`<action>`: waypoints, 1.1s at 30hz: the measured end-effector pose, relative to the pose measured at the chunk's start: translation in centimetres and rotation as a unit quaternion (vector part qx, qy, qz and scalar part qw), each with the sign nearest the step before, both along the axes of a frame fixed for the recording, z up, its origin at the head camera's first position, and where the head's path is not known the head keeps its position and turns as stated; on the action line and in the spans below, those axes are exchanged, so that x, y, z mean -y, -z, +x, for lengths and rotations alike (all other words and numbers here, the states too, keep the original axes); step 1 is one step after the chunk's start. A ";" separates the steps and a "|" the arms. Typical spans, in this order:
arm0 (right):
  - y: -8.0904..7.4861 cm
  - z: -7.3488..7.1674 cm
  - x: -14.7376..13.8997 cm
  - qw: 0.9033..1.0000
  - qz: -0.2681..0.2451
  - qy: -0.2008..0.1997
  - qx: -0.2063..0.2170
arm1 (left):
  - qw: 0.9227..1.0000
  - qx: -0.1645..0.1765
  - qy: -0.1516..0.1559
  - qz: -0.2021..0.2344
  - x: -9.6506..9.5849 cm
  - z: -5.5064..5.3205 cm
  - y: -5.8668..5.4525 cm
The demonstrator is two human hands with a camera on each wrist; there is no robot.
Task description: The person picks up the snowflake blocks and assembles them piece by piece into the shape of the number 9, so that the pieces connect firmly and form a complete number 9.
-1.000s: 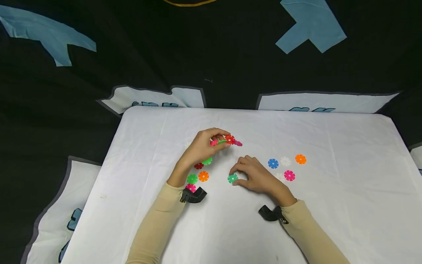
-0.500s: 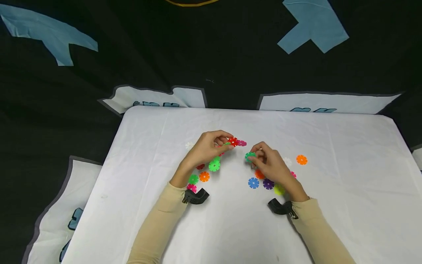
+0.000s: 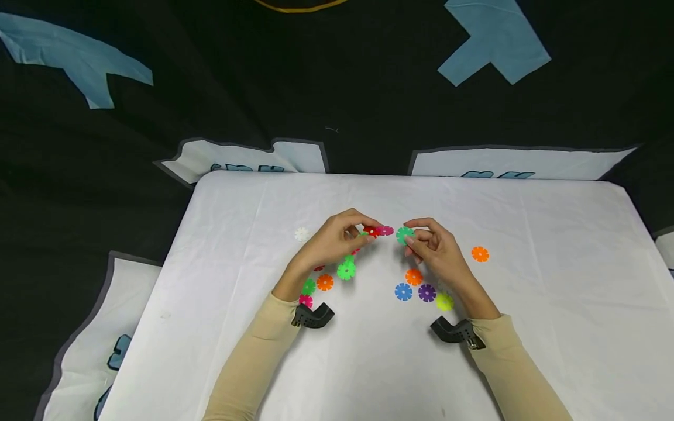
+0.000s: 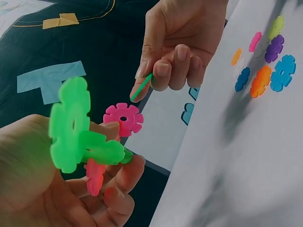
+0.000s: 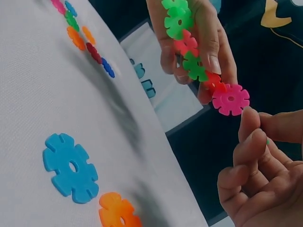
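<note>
My left hand point(image 3: 332, 237) holds a chain of interlocked flower-shaped plastic discs point(image 4: 71, 125) in green, pink and red, raised over the table. One end hangs toward the wrist with a bright green disc point(image 3: 346, 270). Beyond the fingertips, a magenta disc point(image 3: 385, 231) forms the other end. To its right, my right hand point(image 3: 442, 251) pinches a single green disc point(image 3: 405, 235) between thumb and forefinger, close to the magenta one with a small gap. In the left wrist view that green disc point(image 4: 141, 88) appears edge-on; the right wrist view mostly hides it behind fingers.
Loose discs lie on the white-covered table point(image 3: 558, 304). Orange point(image 3: 413, 276), blue point(image 3: 403, 292), purple point(image 3: 427, 293) and yellow-green point(image 3: 444, 302) ones sit below the right hand. Others, including an orange disc point(image 3: 325, 282), lie by the left forearm. A dark curtain point(image 3: 368, 117) hangs behind.
My right hand has carried the green disc from low near the table's middle up and right, facing the chain's magenta end. My left hand has shifted slightly right with the chain.
</note>
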State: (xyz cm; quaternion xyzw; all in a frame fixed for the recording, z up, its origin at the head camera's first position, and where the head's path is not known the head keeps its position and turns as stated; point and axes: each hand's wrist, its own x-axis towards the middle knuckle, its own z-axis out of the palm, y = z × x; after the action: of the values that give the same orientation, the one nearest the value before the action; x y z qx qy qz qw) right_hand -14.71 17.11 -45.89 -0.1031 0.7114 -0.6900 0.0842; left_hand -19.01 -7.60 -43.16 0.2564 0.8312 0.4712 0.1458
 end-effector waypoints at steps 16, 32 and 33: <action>-0.3 0.2 0.2 1.000 0.027 0.005 -0.010 | 0.999 0.011 0.029 0.022 -0.4 0.1 0.3; -0.6 0.8 1.1 0.995 0.078 0.055 -0.028 | 0.999 -0.040 0.028 -0.003 -1.1 0.2 0.8; -0.6 0.8 1.0 0.995 0.079 0.055 -0.030 | 0.999 -0.042 0.028 0.000 -1.2 0.2 0.8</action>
State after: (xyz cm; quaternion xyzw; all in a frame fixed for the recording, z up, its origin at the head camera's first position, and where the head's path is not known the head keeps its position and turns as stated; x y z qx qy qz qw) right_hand -13.87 16.07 -45.31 -0.0774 0.7703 -0.6322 0.0324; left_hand -18.79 -6.43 -43.97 0.2985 0.8294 0.4556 0.1242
